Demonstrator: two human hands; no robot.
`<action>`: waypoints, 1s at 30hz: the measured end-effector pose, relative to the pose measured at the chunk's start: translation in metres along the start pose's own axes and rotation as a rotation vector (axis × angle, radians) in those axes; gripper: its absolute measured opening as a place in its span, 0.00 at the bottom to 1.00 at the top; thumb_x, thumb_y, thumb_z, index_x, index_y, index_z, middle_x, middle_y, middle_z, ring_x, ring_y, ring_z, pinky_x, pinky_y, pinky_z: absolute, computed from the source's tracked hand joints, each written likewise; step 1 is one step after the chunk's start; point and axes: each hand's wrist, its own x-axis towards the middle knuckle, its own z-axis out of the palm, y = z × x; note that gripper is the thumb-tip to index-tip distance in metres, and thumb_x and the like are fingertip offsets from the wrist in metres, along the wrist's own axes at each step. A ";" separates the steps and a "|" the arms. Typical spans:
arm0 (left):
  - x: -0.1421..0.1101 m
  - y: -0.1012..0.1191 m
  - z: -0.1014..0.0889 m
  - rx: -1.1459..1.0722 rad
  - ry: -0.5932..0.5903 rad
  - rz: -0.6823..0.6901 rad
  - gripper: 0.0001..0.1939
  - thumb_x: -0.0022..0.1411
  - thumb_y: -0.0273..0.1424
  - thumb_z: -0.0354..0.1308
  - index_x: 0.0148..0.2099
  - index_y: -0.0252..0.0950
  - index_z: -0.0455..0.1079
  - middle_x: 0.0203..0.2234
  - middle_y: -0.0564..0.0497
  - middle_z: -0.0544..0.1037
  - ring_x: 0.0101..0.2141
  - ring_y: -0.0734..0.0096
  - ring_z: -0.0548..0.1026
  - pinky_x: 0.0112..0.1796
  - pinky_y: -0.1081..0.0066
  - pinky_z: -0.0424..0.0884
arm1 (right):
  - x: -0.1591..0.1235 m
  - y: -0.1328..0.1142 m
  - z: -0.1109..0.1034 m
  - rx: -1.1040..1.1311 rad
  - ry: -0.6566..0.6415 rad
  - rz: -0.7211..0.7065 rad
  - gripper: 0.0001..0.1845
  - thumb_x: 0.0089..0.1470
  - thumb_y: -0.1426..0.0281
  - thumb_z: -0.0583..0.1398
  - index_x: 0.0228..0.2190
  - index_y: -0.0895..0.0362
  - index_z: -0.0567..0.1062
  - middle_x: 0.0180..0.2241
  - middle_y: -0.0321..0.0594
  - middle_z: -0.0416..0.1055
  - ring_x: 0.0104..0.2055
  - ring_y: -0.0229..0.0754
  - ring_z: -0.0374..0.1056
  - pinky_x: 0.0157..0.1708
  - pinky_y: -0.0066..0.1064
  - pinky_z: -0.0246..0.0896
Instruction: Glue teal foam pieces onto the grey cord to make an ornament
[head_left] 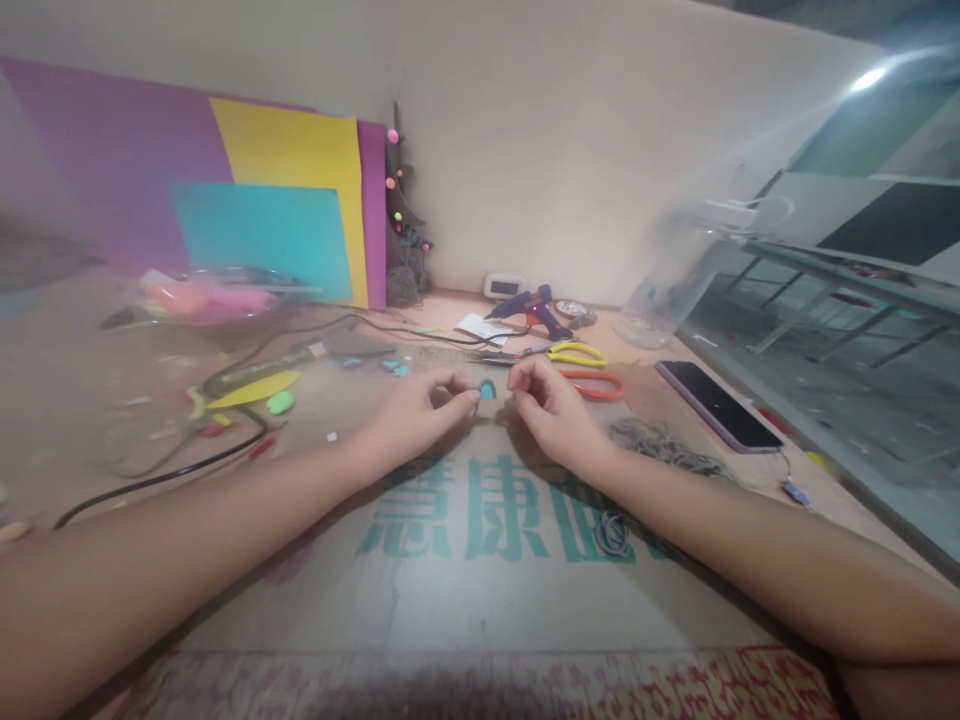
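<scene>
My left hand (pixel 420 412) rests on a cardboard sheet (pixel 465 590) with its fingers curled, and its thumb and forefinger pinch a small teal piece (pixel 487 389). My right hand (pixel 551 405) lies a little to the right of that piece, fingers curled in toward it; what they hold, if anything, is too small to see. Both forearms reach in from the bottom corners. The cardboard carries large green printed characters (pixel 480 520).
Yellow scissors (pixel 576 352) and orange scissors (pixel 596 383) lie behind the hands, a blue glue gun (pixel 534 307) further back. A phone (pixel 716 403) lies at the right, thin wire (pixel 664 447) beside it. Coloured sheets (pixel 285 200) lean on the wall; black cable (pixel 165 470) runs left.
</scene>
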 end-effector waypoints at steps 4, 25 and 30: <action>-0.001 0.002 -0.001 0.010 -0.018 0.001 0.13 0.61 0.40 0.53 0.33 0.35 0.70 0.22 0.56 0.72 0.21 0.75 0.65 0.24 0.75 0.59 | 0.001 -0.003 -0.001 0.121 -0.011 0.137 0.07 0.55 0.73 0.55 0.38 0.55 0.69 0.27 0.32 0.62 0.27 0.36 0.59 0.27 0.29 0.54; 0.000 -0.001 0.002 0.123 -0.075 0.151 0.11 0.63 0.35 0.53 0.35 0.35 0.73 0.31 0.51 0.77 0.34 0.68 0.72 0.34 0.72 0.64 | 0.003 0.010 -0.001 0.036 0.064 0.060 0.11 0.50 0.77 0.56 0.37 0.55 0.69 0.31 0.36 0.62 0.34 0.39 0.61 0.35 0.31 0.58; 0.000 -0.004 0.002 0.112 -0.053 0.146 0.11 0.63 0.36 0.53 0.35 0.35 0.73 0.31 0.51 0.77 0.33 0.69 0.72 0.34 0.72 0.65 | 0.002 0.007 -0.002 0.001 0.027 0.023 0.09 0.49 0.79 0.54 0.32 0.55 0.67 0.29 0.34 0.58 0.31 0.38 0.58 0.32 0.30 0.55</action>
